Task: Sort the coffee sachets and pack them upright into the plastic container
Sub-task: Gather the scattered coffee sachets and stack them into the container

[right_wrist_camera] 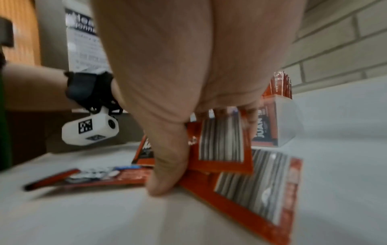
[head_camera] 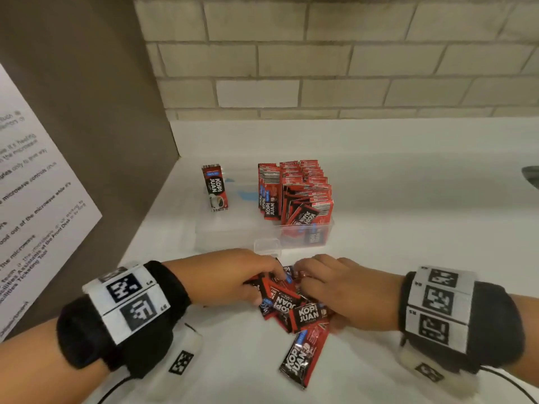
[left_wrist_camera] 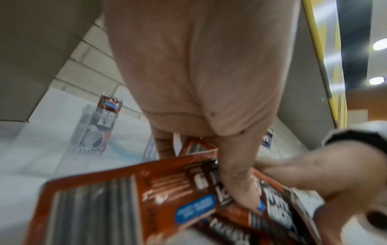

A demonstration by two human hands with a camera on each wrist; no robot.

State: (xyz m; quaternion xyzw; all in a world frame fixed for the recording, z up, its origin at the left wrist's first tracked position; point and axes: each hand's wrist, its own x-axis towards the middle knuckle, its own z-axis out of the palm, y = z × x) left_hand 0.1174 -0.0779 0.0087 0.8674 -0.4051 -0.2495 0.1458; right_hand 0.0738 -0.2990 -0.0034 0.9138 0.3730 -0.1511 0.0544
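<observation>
A clear plastic container (head_camera: 233,228) sits on a white table (head_camera: 408,228), toward the far side and close to a brick wall (head_camera: 320,68). Its right half holds rows of packed sachets (head_camera: 300,191), red and black, standing upright on end, with a few at the near end leaning at a slant. At its far left corner one single sachet (head_camera: 215,188) stands upright by itself; whether it is inside the container or just behind its wall cannot be told. The space between looks bare. Nearer the person, a loose pile of sachets (head_camera: 291,304) lies flat and overlapping on the table, just in front of the container. Each sachet is a slim rectangular packet, red with a black panel reading "KOPI JUAN" in white, a small blue label, and a barcode on the back. One stray sachet (head_camera: 303,357) lies nearest, angled away from the pile. The left hand (head_camera: 230,275) reaches in from the left, fingers curled down onto the pile, thumb and fingers pinching sachets. The right hand (head_camera: 344,287) comes from the right, its fingers and thumb (right_wrist_camera: 167,174) closed around several sachets. A printed paper notice (head_camera: 38,199) hangs on a brown panel at left.
</observation>
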